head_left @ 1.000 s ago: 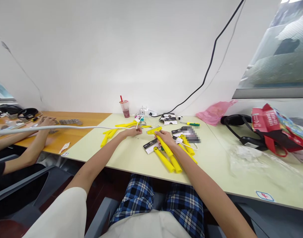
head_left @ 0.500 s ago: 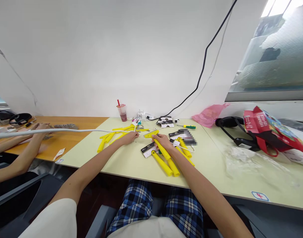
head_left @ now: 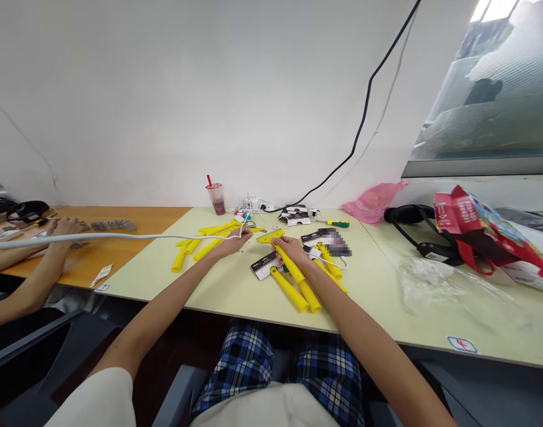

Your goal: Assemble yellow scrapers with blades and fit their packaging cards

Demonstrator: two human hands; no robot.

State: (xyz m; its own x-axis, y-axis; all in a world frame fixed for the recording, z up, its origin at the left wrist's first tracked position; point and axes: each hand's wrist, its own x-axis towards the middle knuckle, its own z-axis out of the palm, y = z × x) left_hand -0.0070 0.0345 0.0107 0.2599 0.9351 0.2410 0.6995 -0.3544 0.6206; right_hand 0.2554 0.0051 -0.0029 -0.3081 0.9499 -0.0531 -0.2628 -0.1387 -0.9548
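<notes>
My right hand point(head_left: 293, 248) grips a yellow-handled scraper point(head_left: 293, 267) by its handle, its flat head point(head_left: 270, 237) pointing toward my left hand. My left hand point(head_left: 233, 242) is pinched shut beside that head, fingertips on something too small to make out. Another yellow scraper point(head_left: 289, 289) lies alongside on a black-and-white card point(head_left: 264, 264). More yellow scrapers point(head_left: 331, 261) lie to the right, and several yellow handles point(head_left: 200, 244) lie to the left.
A drink cup with a red straw point(head_left: 216, 198), a power strip point(head_left: 258, 206) and a green screwdriver point(head_left: 338, 223) stand at the back. Black headphones point(head_left: 411, 214), a red bag point(head_left: 476, 228) and clear plastic point(head_left: 436, 284) lie right. Another person's hands point(head_left: 62, 228) work at the orange table point(head_left: 120, 237).
My left hand has drawn slightly closer to the scraper head. My view has shifted a little; my right hand keeps the same grip.
</notes>
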